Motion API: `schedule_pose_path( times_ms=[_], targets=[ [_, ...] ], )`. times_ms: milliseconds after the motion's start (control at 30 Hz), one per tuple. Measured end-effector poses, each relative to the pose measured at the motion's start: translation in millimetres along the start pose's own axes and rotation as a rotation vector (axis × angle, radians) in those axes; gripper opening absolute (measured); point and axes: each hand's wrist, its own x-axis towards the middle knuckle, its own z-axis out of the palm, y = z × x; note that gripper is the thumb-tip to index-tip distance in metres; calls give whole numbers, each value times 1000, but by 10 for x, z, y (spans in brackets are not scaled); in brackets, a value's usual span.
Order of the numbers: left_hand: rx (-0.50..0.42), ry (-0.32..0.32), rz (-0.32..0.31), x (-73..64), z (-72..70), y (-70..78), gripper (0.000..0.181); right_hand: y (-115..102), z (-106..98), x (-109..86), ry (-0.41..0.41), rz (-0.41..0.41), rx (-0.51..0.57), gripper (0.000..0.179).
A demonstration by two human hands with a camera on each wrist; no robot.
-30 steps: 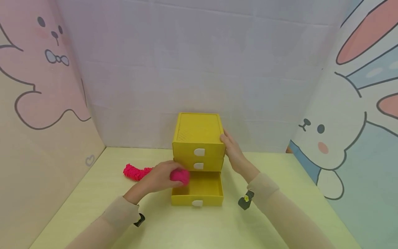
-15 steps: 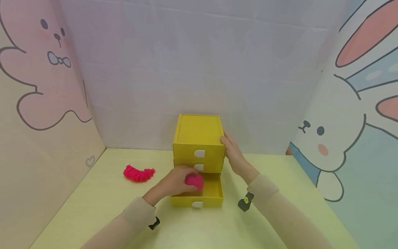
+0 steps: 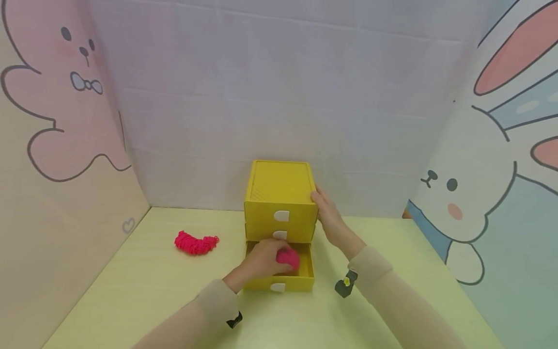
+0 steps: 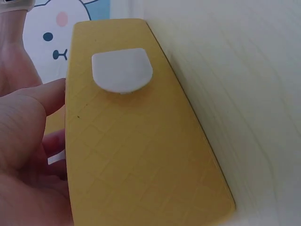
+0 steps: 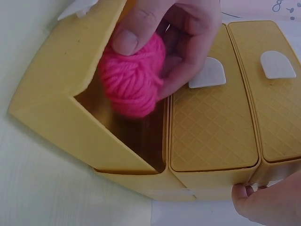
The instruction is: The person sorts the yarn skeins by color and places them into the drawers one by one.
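A small yellow drawer cabinet (image 3: 281, 182) stands near the back wall, its bottom drawer (image 3: 279, 283) pulled out and the two above it closed. My left hand (image 3: 263, 261) grips a pink ball of yarn (image 5: 134, 77) between thumb and fingers, held at the open bottom drawer. In the left wrist view the drawer front (image 4: 136, 141) with its white pull (image 4: 122, 70) hides most of the fingers and the ball. My right hand (image 3: 332, 219) rests against the cabinet's right side, thumb at the top edge and the other fingers partly hidden.
A bundle of pink cord (image 3: 196, 243) lies on the pale table (image 3: 131, 291), left of the cabinet. A white back wall (image 3: 279, 87) rises behind. Side panels with a cartoon bear (image 3: 83, 131) and rabbit (image 3: 466, 194) flank the table.
My left hand has moved right with the ball of yarn, from the drawer's left edge to over its middle, and slightly lower. The right hand stays on the cabinet's side.
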Motion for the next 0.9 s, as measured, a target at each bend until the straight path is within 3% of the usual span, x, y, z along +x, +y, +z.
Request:
schedule_pose_path(
  times_ms=[300, 533, 667, 900],
  targets=[
    [-67, -31, -46, 82, 124, 76, 33, -9, 0, -17, -9, -10, 9, 62],
    [-27, -14, -16, 144, 201, 114, 30, -11, -3, -16, -9, -10, 3, 62],
    [9, -15, -29, 164, 246, 138, 31, -9, 0, -19, -10, -7, 2, 62],
    [36, -36, -40, 133, 210, 177, 35, 0, 0, -20, -10, -8, 5, 63]
  ],
)
